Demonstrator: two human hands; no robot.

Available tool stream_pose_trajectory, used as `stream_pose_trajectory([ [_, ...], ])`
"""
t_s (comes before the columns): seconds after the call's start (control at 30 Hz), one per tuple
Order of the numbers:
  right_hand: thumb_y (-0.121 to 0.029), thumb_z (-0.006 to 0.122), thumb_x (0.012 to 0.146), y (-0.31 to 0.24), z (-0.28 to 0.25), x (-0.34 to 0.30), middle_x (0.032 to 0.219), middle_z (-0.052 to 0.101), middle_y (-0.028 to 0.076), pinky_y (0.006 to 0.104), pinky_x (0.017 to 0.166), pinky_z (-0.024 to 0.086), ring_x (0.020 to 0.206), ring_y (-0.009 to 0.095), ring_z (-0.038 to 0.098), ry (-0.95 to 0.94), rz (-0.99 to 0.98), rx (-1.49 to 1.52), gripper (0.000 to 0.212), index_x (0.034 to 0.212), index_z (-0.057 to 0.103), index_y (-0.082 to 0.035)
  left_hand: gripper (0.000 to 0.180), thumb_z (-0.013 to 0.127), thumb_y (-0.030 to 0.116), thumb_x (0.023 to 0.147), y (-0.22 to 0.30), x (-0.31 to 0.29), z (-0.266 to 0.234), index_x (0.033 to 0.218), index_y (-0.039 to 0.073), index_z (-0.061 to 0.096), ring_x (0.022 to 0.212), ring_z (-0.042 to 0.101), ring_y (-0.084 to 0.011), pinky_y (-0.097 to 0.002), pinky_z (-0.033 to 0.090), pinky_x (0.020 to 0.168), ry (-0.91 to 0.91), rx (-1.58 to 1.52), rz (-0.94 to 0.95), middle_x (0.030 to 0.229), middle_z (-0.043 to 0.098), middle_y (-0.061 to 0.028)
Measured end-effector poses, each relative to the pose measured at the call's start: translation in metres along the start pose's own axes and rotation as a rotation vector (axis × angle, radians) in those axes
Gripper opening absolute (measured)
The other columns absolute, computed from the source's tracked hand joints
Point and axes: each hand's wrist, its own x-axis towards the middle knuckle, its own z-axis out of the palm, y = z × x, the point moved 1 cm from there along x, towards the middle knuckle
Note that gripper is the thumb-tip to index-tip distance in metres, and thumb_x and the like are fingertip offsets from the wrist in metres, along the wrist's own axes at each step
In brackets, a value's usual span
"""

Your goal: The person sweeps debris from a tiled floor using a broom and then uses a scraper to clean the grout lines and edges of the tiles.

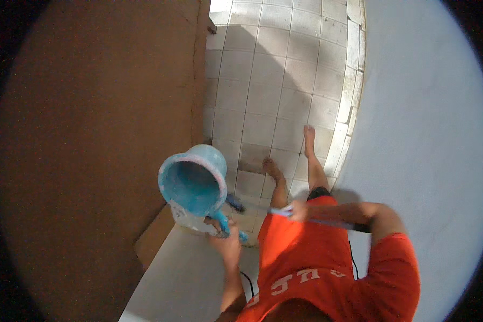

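Here the left hand (pixel 225 236) has its fingers clenched around the handle of a blue jug (pixel 194 182), held tilted above the white surface (pixel 182 279). The right hand (pixel 297 210) grips a thin brush (pixel 252 205) over the tiled floor (pixel 273 80), beside the white wall (pixel 418 107).

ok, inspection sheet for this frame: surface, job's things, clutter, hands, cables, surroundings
surface: pale tiled floor, bare feet on it
job's things: blue mug, paint-smeared, inside blue; brush with a pale handle
clutter: nothing seen
hands: left hand grips the mug's handle; right hand holds the brush handle
cables: thin dark cord beside the orange shirt
surroundings: brown panel on the left, white wall on the right, white ledge below
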Motion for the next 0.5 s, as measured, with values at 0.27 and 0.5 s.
stream_pose_trajectory([
  [0.27, -0.030, 0.060, 0.069, -0.013, -0.133, 0.064, 0.084, 0.064, 0.014, 0.0409, 0.066, 0.049, 0.074, 0.028, 0.062, 0.157, 0.122, -0.511, 0.039, 0.097, 0.062, -0.004, 0.027, 0.058, -0.001, 0.070, 0.072, -0.028, 0.023, 0.077, 0.008, 0.033, 0.068, 0.043, -0.0099, -0.0241, 0.039, 0.060, -0.027, -0.061, 0.188, 0.073, 0.042, -0.0022],
  [0.5, -0.020, 0.060, 0.071, -0.169, -0.385, 0.024, 0.054, 0.060, 0.009, 0.0308, 0.045, 0.049, 0.044, 0.019, 0.057, 0.529, -0.241, -0.408, 0.026, 0.089, 0.065, -0.003, 0.027, 0.056, -0.004, 0.071, 0.138, -0.044, 0.063, 0.072, 0.008, 0.032, 0.064, 0.047, -0.0098, -0.0247, 0.041, 0.058, 0.042, -0.136, 0.102, 0.071, 0.043, -0.0026],
])
